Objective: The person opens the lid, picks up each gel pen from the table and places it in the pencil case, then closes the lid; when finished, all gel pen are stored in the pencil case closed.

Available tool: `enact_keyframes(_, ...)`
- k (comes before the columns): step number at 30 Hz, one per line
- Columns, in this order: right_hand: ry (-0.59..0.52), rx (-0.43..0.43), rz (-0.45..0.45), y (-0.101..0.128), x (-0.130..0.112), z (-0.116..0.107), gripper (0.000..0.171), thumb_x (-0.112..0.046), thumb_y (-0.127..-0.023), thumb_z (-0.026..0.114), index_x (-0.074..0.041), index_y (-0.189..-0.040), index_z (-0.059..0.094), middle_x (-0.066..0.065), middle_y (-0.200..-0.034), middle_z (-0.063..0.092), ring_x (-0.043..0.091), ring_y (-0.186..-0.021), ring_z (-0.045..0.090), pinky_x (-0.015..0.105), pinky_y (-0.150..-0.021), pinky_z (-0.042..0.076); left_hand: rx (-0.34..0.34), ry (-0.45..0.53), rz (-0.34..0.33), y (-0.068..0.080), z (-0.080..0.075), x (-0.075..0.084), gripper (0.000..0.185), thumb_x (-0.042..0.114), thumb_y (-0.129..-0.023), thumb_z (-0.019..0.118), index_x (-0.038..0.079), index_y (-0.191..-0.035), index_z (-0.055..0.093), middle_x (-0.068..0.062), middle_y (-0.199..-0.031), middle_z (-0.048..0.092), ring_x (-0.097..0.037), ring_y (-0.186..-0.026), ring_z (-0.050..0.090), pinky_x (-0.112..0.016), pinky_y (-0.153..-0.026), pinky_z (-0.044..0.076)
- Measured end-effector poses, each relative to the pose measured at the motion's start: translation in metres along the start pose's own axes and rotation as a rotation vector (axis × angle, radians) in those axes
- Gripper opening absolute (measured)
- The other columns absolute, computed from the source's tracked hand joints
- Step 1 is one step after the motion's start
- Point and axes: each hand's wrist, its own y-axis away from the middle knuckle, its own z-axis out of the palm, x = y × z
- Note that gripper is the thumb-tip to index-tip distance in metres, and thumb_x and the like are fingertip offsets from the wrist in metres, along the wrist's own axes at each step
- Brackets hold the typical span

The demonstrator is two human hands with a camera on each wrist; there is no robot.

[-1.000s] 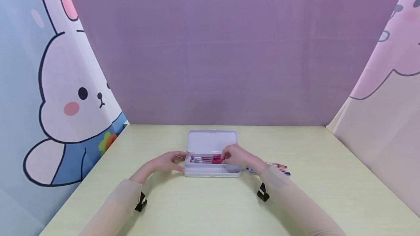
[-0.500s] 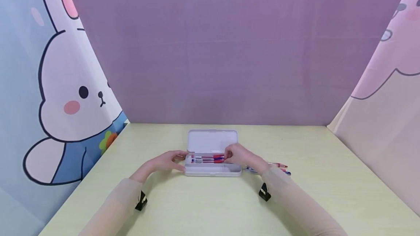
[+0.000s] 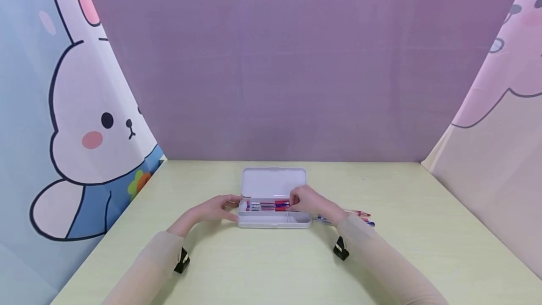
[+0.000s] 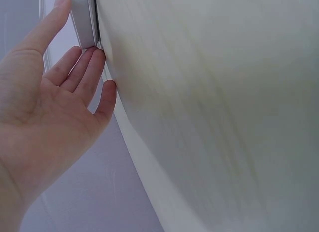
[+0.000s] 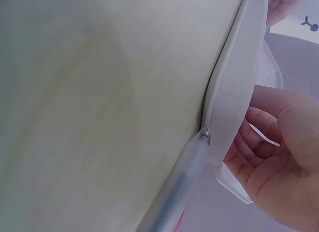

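An open white pencil case [image 3: 262, 220] lies on the table, its lid [image 3: 273, 182] tipped back. Several pens [image 3: 271, 205] with red and blue ends lie side by side in its rear compartment. My left hand [image 3: 215, 208] steadies the case's left end, thumb at the front and fingers behind; the left wrist view shows that hand [image 4: 60, 102] with fingers nearly straight against the case. At the pens' right ends, my right hand [image 3: 309, 200] reaches in with curled fingers and pinches a pen. In the right wrist view the case wall hides that hand's [image 5: 284, 147] fingertips.
More pens [image 3: 367, 222] lie on the table right of the case, partly under my right forearm. One clear pen [image 5: 184, 177] is close to the case wall in the right wrist view. A purple cloth [image 3: 275, 65] stands behind the table [image 3: 262, 267].
Over the first half second my right hand shifted slightly right along the pens, showing more of their coloured ends. Since then it has stayed put. The left hand has kept its place.
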Motion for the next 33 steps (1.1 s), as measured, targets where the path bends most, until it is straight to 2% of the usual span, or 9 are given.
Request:
enact_keyframes(7,0.009,0.009,0.010,0.002,0.002,0.000,0.012,-0.012,-0.081,0.073,-0.007,-0.075,0.064,-0.001,-0.068,0.059,0.009,-0.063,0.049,0.020,-0.059,0.044,0.002,0.007,-0.004,0.000,0.001,0.000,0.068,0.026,-0.081,0.073,0.002,-0.138,0.043,-0.019,-0.139,0.046,-0.037,-0.125,0.047,-0.053,-0.106,0.036)
enact_keyframes(17,-0.076,0.007,0.081,0.007,0.007,-0.009,0.004,-0.012,-0.086,0.068,-0.008,-0.084,0.067,-0.001,-0.078,0.065,0.012,-0.071,0.055,0.026,-0.067,0.049,0.009,0.004,-0.013,-0.001,0.001,0.000,0.069,0.027,-0.080,0.074,0.003,-0.137,0.044,-0.019,-0.139,0.047,-0.036,-0.125,0.048,-0.051,-0.106,0.036)
enact_keyframes(26,-0.031,0.050,-0.037,0.014,0.017,-0.026,0.006,-0.011,-0.086,0.066,-0.007,-0.090,0.070,-0.001,-0.083,0.068,0.007,-0.074,0.059,0.023,-0.069,0.052,0.009,-0.034,0.018,-0.001,0.001,-0.001,0.068,0.025,-0.081,0.074,0.000,-0.137,0.044,-0.021,-0.137,0.048,-0.038,-0.124,0.048,-0.053,-0.105,0.036)
enact_keyframes(33,-0.021,0.120,-0.073,0.028,0.026,-0.042,0.016,-0.014,-0.087,0.066,-0.002,-0.097,0.070,0.006,-0.092,0.070,0.015,-0.083,0.063,0.029,-0.075,0.055,0.009,-0.030,0.014,0.000,0.001,0.001,0.067,0.024,-0.081,0.074,0.001,-0.137,0.044,-0.020,-0.138,0.048,-0.037,-0.124,0.048,-0.052,-0.105,0.037)
